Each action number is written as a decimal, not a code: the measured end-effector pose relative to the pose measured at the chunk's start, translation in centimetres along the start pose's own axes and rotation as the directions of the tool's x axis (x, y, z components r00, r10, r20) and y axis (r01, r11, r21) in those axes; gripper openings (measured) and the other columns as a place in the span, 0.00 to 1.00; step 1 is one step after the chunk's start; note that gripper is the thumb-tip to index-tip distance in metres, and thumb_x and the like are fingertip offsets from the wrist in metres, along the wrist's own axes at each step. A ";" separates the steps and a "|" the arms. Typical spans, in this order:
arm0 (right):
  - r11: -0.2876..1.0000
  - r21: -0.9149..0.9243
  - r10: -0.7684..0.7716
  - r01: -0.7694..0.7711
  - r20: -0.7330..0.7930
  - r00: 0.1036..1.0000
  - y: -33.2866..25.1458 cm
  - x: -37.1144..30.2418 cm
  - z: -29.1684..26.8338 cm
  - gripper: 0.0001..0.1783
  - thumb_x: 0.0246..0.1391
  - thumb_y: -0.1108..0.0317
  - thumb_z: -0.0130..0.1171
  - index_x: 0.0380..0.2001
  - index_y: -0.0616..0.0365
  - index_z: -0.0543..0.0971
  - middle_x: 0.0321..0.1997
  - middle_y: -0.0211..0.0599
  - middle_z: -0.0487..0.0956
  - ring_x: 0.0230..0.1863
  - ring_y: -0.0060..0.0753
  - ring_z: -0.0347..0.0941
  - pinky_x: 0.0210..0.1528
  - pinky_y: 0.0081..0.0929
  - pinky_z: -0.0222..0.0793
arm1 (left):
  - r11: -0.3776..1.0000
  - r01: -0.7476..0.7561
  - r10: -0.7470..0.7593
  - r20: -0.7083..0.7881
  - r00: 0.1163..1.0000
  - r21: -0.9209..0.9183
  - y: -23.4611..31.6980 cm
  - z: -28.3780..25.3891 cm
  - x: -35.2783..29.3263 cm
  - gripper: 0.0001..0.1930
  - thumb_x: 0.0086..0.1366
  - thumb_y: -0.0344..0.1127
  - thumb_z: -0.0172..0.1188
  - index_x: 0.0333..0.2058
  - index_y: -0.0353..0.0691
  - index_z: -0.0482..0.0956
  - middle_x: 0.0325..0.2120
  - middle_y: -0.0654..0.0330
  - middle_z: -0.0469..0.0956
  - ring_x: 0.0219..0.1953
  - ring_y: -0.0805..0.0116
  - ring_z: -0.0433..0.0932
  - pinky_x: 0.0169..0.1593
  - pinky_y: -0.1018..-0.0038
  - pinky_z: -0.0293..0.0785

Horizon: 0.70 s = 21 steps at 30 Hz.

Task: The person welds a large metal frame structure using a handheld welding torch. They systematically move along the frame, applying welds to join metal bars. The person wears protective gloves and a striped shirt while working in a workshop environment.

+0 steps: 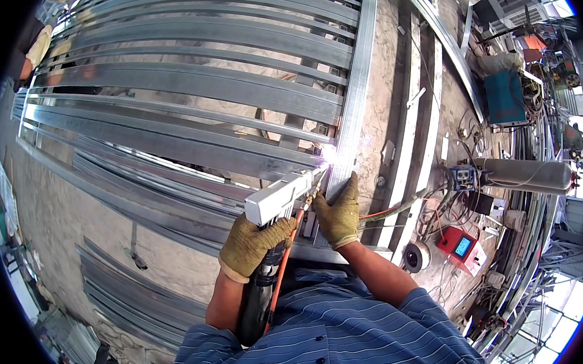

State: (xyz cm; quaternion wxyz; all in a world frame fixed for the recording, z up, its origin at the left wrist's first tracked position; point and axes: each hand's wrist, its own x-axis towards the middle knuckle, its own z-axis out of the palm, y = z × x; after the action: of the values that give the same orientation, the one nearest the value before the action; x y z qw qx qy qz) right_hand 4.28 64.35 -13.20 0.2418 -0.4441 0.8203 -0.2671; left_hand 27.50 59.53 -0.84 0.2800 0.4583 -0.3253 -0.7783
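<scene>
My left hand (251,244), in an olive work glove, is closed around the grip of a handheld welding gun (277,198) with a boxy white body. A black sleeve and an orange hose (286,262) run back from it along my forearm. At the nozzle, a bright violet-white arc (328,155) glows at a joint, hiding the seam itself. There a grey slat (230,153) meets the metal tube (355,86) along the frame's right side. My right hand (340,215), gloved alike, straddles that tube just below the arc, thumb on one side and fingers on the other.
More parallel slats (200,36) fill the frame ahead. Right of it lie long metal beams (412,122), a gas cylinder (529,175), a red machine with a screen (458,247), a wire spool (417,256) and a teal machine (505,97). Stacked metal lengths (137,299) lie lower left. Another person's sleeve (39,48) shows far left.
</scene>
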 end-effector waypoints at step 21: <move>0.993 -0.068 -0.103 0.097 -0.077 0.992 0.4 -0.1 0.5 0.59 0.60 0.55 0.74 0.81 0.76 0.53 0.70 0.77 0.72 0.69 0.75 0.74 0.72 0.55 0.73 | 0.998 -0.006 0.007 -0.018 1.000 0.056 0.2 0.4 -0.1 0.23 0.72 0.28 0.75 0.63 0.30 0.83 0.41 0.58 0.88 0.34 0.74 0.85 0.37 0.76 0.83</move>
State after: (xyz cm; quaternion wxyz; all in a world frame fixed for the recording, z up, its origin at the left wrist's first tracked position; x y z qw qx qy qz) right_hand 4.42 64.47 -13.85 0.1807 -0.4812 0.8143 -0.2698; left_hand 27.19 59.60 -0.45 0.2727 0.4721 -0.3458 -0.7637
